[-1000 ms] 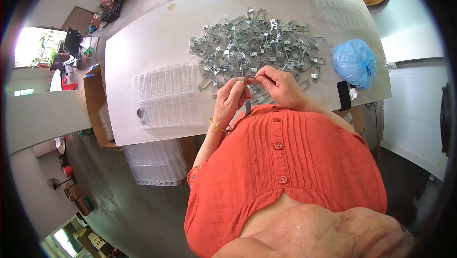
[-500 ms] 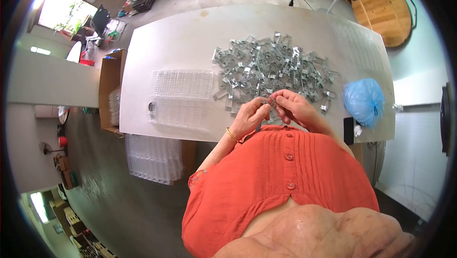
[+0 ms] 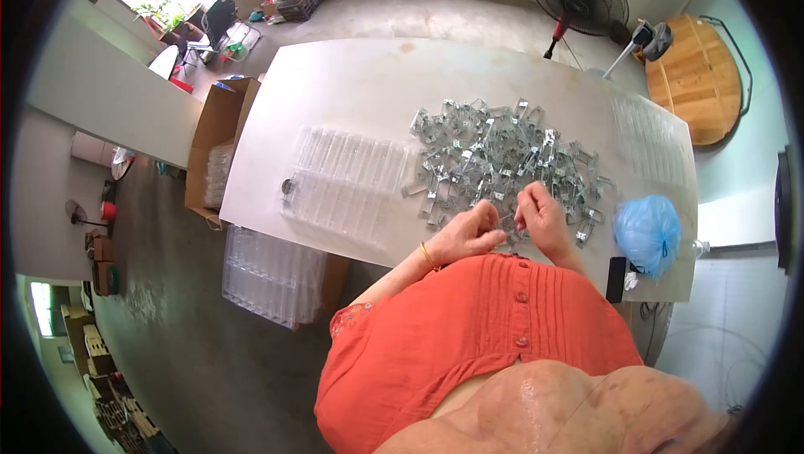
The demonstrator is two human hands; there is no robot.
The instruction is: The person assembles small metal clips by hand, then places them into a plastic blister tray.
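**Two Hands, One Loose Pile, and a Near Edge Right Below**

Here we are at the near side of the pile of metal parts (image 3: 494, 152), spread over the worktop (image 3: 335, 77). The left hand (image 3: 466, 234) has bent fingers, its thumb pointing right; the right hand (image 3: 543, 218), just beside it, is curled in. Anything pinched in there? I cannot tell: the fingers hide it.

The danger, as I judge it: these parts overlap untidily, so a tug on one could drag its neighbours along, and a wrist brushing the fringe could sweep strays over the near edge. A slack pinch could drop one, too!

Now the room! That near edge runs tight against the red shirt (image 3: 469, 312). Left, the see-through tray (image 3: 347, 177) lies just beside the pile; right, the blue bag (image 3: 649, 240) and black phone-like slab (image 3: 616, 280) crowd the corner. The generous stretch lies far left, beyond the tray.
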